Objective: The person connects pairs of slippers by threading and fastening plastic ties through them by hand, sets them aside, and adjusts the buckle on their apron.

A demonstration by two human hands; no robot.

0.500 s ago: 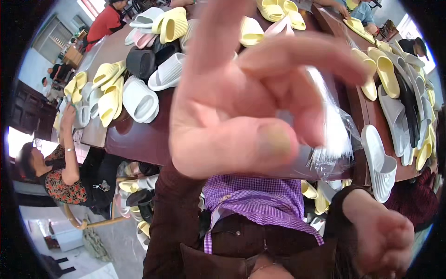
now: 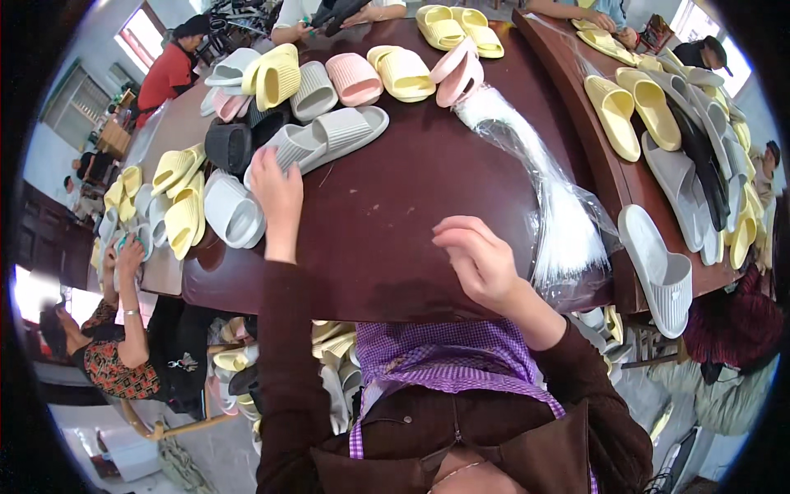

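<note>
My left hand (image 2: 278, 196) reaches to the near left end of a grey ribbed slide slipper (image 2: 295, 148), its fingers closed over the edge. A second grey slipper (image 2: 352, 132) lies against that one, pointing to the right. Over the front part of the dark red table (image 2: 387, 214), my right hand (image 2: 480, 259) hangs with loosely bent fingers and nothing visible in them. A bundle of thin white strips (image 2: 568, 222) in clear plastic lies to its right. Left of my left hand sits a pale grey slipper (image 2: 234, 210), with a black slipper (image 2: 228, 146) beyond it.
Yellow slippers (image 2: 403, 72) and pink slippers (image 2: 354, 80) line the far side. More slippers crowd the right-hand table (image 2: 609, 173), where a white slipper (image 2: 658, 267) overhangs the near edge. Other people work around the tables, one with a dark item (image 2: 337, 15) opposite me.
My left hand has moved from close before the camera down to the grey slipper. My right hand has come up from the lower right to above the table's front.
</note>
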